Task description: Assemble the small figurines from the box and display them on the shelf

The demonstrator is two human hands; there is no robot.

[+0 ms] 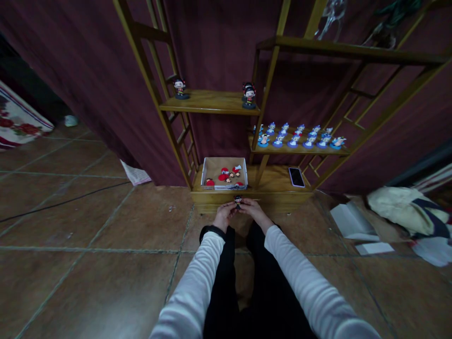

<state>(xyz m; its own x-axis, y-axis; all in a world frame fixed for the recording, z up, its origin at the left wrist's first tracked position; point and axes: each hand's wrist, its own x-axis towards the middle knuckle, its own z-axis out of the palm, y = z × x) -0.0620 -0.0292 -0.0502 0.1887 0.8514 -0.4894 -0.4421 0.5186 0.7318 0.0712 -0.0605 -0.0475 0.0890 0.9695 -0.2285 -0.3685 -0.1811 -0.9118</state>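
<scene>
Between my two hands, in front of the wooden shelf's lowest board, is a small black-haired figurine (238, 201), held upright. My left hand (225, 214) has its fingertips closed on the figurine's left side, and my right hand (253, 208) grips it from the right. Just beyond them a white-rimmed cardboard box (206, 170) holds several red-based figurines (223, 177), some lying on their sides. On the middle board above, one similar figurine (180, 88) stands at the left end, and a dark-haired figurine (249, 96) stands at the right end.
Several blue-and-white figurines (294, 141) stand in rows on the right-hand shelf. A phone (296, 177) lies on the bottom board. Glass and green ornaments sit on the top right shelf. An open white box (354, 221) and a cloth bag (406, 207) rest on the tiled floor at right.
</scene>
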